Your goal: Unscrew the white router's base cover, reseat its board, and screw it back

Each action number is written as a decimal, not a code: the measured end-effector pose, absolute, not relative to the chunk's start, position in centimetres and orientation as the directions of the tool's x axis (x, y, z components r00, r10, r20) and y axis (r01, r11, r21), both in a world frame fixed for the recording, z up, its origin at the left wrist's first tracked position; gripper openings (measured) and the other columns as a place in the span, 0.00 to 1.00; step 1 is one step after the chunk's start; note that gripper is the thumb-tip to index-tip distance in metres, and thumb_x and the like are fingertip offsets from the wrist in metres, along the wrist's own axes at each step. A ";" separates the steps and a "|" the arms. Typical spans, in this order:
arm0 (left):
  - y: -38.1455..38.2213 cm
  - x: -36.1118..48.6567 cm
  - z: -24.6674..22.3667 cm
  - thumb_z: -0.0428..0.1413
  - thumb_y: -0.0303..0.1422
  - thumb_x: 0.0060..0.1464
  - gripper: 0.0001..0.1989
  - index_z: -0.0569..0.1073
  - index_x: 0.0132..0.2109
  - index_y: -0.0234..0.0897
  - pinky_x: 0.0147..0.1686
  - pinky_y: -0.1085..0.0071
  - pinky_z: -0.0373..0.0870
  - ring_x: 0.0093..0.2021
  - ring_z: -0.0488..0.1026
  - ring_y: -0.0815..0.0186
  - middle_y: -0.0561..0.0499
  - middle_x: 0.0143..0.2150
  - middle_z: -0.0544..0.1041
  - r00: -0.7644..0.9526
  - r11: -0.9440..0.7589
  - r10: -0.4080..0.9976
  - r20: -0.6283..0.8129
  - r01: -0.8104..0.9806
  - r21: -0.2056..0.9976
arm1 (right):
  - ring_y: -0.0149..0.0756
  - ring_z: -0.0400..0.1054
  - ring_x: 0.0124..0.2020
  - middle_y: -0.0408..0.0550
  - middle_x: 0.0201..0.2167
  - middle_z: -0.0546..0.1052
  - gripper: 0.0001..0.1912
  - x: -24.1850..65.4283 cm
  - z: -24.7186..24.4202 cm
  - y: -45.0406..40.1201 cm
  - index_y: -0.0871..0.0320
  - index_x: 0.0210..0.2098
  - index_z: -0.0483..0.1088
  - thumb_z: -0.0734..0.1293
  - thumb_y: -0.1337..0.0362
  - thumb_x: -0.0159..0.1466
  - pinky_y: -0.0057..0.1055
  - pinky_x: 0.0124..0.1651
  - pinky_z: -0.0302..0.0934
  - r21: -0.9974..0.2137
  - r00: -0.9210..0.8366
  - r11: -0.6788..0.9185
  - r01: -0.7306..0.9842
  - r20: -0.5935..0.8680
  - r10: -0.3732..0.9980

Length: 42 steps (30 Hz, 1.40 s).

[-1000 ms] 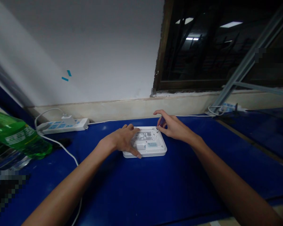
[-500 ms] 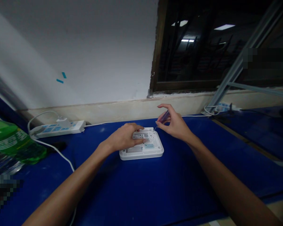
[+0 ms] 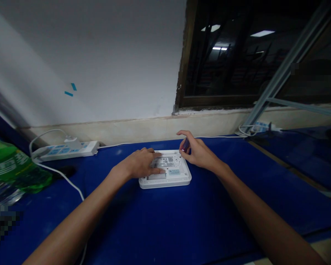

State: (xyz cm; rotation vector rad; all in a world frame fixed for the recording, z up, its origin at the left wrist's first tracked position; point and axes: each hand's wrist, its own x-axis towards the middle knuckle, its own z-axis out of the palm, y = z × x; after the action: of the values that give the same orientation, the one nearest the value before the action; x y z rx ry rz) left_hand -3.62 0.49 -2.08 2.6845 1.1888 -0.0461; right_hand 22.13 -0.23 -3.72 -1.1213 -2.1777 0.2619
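A white device with vent holes and labels lies flat on the blue table. Across its left part rests my left hand, thumb and fingers spread over the surface. My right hand pinches a small purple screwdriver-like tool above the device's far right corner, with the index finger raised. The tool's tip is hidden by the fingers, so contact with the device cannot be made out.
At the left are a white power strip with a plug and cable, and a green bottle lying on its side. A metal frame and coiled white cables stand at the right, before the wall and window.
My right hand has moved left and slightly down with the tool, closer over the device's corner. My left hand has shifted slightly left, uncovering more of the label.
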 end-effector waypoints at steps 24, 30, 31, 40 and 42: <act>0.0 -3.5 -1.9 0.51 0.70 0.43 0.54 0.59 0.68 0.39 0.55 0.53 0.63 0.57 0.67 0.44 0.38 0.63 0.67 0.671 -0.652 0.724 -0.163 0.742 0.158 | 0.32 0.67 0.28 0.47 0.41 0.76 0.19 20.8 -3.3 0.2 0.55 0.49 0.65 0.65 0.71 0.58 0.30 0.35 0.61 -0.366 -0.358 0.591 0.719 0.535 0.766; 0.2 -3.6 -2.2 0.52 0.70 0.43 0.55 0.59 0.68 0.39 0.55 0.52 0.63 0.58 0.66 0.42 0.37 0.64 0.66 0.667 -0.650 0.726 -0.167 0.745 0.150 | 0.32 0.69 0.31 0.48 0.44 0.76 0.25 20.3 -3.1 0.3 0.54 0.55 0.63 0.63 0.73 0.58 0.30 0.37 0.62 -0.306 -0.375 0.592 0.746 0.541 0.753; 0.2 -3.6 -2.2 0.52 0.70 0.43 0.54 0.59 0.68 0.39 0.55 0.52 0.63 0.59 0.66 0.42 0.37 0.64 0.66 0.668 -0.651 0.726 -0.165 0.744 0.148 | 0.32 0.69 0.30 0.48 0.46 0.76 0.28 20.3 -3.0 0.3 0.53 0.56 0.63 0.64 0.73 0.57 0.30 0.36 0.61 -0.294 -0.362 0.574 0.765 0.540 0.760; 0.2 -3.5 -2.1 0.51 0.69 0.44 0.53 0.58 0.68 0.41 0.56 0.49 0.63 0.59 0.65 0.41 0.38 0.64 0.66 0.661 -0.645 0.728 -0.181 0.750 0.146 | 0.34 0.70 0.32 0.48 0.43 0.76 0.29 20.2 -2.9 0.3 0.53 0.59 0.62 0.63 0.73 0.58 0.31 0.37 0.62 -0.305 -0.324 0.547 0.780 0.552 0.769; 0.2 -3.6 -2.2 0.51 0.69 0.44 0.53 0.58 0.68 0.41 0.56 0.49 0.63 0.59 0.65 0.41 0.38 0.64 0.66 0.666 -0.650 0.725 -0.176 0.746 0.147 | 0.35 0.70 0.32 0.49 0.45 0.76 0.27 20.1 -2.9 0.3 0.53 0.58 0.63 0.65 0.70 0.59 0.32 0.38 0.63 -0.298 -0.311 0.544 0.785 0.569 0.761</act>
State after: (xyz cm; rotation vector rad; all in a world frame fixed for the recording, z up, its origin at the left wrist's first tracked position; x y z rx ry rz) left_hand -3.56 0.24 -2.19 2.6748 1.1958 -0.1487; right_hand 20.13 0.29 -2.86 -1.2418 -2.1058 -0.0444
